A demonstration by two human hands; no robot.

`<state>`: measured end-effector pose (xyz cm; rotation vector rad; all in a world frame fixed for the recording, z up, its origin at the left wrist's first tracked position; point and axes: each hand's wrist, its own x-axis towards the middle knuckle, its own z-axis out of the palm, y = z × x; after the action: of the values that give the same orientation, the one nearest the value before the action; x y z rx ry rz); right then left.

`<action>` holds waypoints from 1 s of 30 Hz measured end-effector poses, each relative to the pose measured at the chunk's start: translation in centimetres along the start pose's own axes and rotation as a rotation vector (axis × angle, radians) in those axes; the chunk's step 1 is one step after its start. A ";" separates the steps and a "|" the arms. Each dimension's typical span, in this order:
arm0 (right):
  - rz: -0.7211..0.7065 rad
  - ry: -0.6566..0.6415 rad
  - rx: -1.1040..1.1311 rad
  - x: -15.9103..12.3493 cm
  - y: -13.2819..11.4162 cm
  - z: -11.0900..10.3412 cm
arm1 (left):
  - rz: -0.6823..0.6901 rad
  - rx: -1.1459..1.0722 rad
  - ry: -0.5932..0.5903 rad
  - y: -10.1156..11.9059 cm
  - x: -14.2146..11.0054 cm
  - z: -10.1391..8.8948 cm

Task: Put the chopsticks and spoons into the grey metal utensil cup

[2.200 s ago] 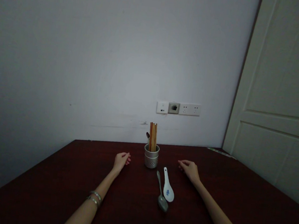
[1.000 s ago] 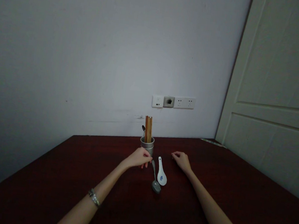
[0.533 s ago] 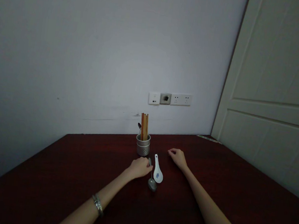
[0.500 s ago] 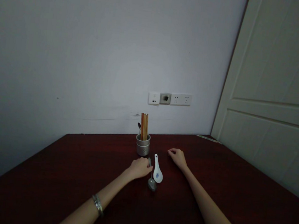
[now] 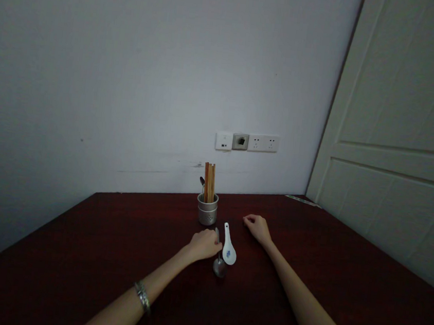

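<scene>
My left hand [image 5: 205,244] is closed around the handle of a metal spoon [image 5: 219,267], whose bowl points toward me. Just right of it lies a white soup spoon [image 5: 229,254] with a small blue mark in its bowl and its handle pointing away. Farther right, my right hand [image 5: 258,227] rests on the table with its fingers curled together; whether anything is in them is hidden. Behind my left hand stands a metal utensil holder [image 5: 207,216] with small holes. Several wooden chopsticks [image 5: 209,182] and a dark-handled utensil [image 5: 202,181] stand upright in it.
The dark red table [image 5: 136,226] reaches back to a pale wall [image 5: 152,73]. Wall sockets [image 5: 263,143] sit above its far edge. A white panelled door [image 5: 403,125] borders the right side, and a thin strip [image 5: 302,200] lies at the back right corner.
The metal spoon's bowl has turned slightly and shifted a little to the left in my left hand. My right hand has stayed in place.
</scene>
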<state>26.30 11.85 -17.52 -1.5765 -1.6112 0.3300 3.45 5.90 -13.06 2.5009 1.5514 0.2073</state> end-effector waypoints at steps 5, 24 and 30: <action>-0.011 0.002 -0.004 0.0 0.0 0.0 | -0.037 -0.016 -0.001 0.0 0.3 0.4; 0.011 -0.017 0.027 -0.1 -0.2 -0.2 | -0.006 -0.355 0.071 -1.8 1.0 -1.4; 0.064 0.016 0.201 0.5 -1.4 -0.5 | 0.109 -0.503 0.162 -2.7 0.8 -3.8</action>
<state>25.68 11.91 -16.04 -1.4751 -1.4694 0.4968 0.67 8.14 -9.98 2.2046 1.2193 0.7326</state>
